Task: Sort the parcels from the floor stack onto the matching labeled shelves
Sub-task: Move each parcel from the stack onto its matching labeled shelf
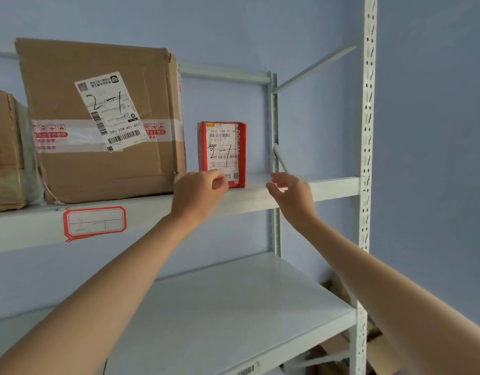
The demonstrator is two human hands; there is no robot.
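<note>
Upper shelf (260,196), tagged 2-1 (94,222): three parcels. One small red parcel (222,154) upright, marked 2-1, right of one large carton (100,120); a third carton (6,152) at left edge. Left hand (198,194): fingers loosely curled, just before the red parcel's lower corner; contact unclear. Right hand (290,192): fingers apart, empty.

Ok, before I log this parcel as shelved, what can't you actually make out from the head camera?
- Small red parcel: its lower left corner is covered by the left hand, so contact there is unclear.
- Shelf tag: the writing is too faint to read surely.
- Left carton: cut off by the frame edge, no label in view.
- Cardboard under the lower shelf: mostly hidden by the shelf and the right forearm.
</note>
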